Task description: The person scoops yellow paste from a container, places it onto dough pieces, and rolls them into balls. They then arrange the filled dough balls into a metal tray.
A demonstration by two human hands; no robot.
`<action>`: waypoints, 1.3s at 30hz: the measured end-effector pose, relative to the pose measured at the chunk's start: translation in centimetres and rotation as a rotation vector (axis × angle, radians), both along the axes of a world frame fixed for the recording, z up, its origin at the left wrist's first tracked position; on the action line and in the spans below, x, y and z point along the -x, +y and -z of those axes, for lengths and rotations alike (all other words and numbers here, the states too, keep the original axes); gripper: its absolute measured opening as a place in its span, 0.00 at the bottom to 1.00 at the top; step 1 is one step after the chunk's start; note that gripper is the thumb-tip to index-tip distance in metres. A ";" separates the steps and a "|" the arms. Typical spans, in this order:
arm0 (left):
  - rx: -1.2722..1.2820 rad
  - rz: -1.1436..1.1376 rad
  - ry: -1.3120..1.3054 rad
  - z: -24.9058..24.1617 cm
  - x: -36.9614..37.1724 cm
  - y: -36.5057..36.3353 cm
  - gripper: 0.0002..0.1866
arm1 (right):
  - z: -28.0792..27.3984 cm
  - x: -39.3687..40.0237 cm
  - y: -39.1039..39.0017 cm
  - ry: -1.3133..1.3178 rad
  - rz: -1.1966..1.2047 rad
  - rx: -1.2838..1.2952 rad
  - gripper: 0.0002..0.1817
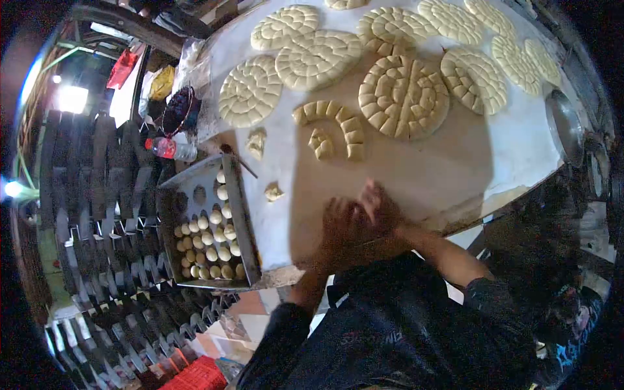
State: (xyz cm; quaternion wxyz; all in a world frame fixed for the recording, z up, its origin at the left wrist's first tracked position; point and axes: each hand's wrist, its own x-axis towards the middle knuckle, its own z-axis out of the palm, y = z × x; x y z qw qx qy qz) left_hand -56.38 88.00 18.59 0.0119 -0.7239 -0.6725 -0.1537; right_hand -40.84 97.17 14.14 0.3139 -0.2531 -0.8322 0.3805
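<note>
Both hands are close together over the near edge of the pale table (390, 175), blurred by motion. My left hand (341, 221) and my right hand (379, 207) seem to touch; whatever lies between or under them cannot be made out. Beyond them lies a curved strip of cut dough (351, 130), with a small dough lump (320, 143) inside its bend. A round of scored dough (403, 97) rests further up, split by a straight line down its middle. Two more dough scraps (257, 144) (273, 192) are to the left.
A metal tray (252, 250) of dough balls stands at the left, beside a plastic bottle (170, 149). Several scored dough rounds (318, 58) cover the far side. A metal bowl (564, 127) is at the right edge, dark racks (110, 195) at far left.
</note>
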 end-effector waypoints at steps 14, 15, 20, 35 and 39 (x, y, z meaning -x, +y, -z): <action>0.011 -0.158 -0.147 -1.3 0.5 2.5 0.10 | -5.7 -1.0 2.3 -0.204 0.028 -0.358 0.11; 0.015 -0.081 -0.092 0.5 0.6 -0.6 0.11 | -5.5 -2.4 2.3 -0.207 -0.117 -0.454 0.11; 0.702 -0.212 0.084 -5.5 8.6 -2.3 0.13 | -5.0 -6.3 8.9 -0.267 0.026 -0.419 0.12; 0.102 -0.148 -0.810 -6.6 14.1 -11.2 0.28 | -11.4 -0.4 3.1 -0.686 0.358 0.426 0.13; -0.491 -0.394 -0.227 -6.3 29.7 -8.4 0.22 | -13.8 13.3 1.4 -0.395 0.106 0.472 0.18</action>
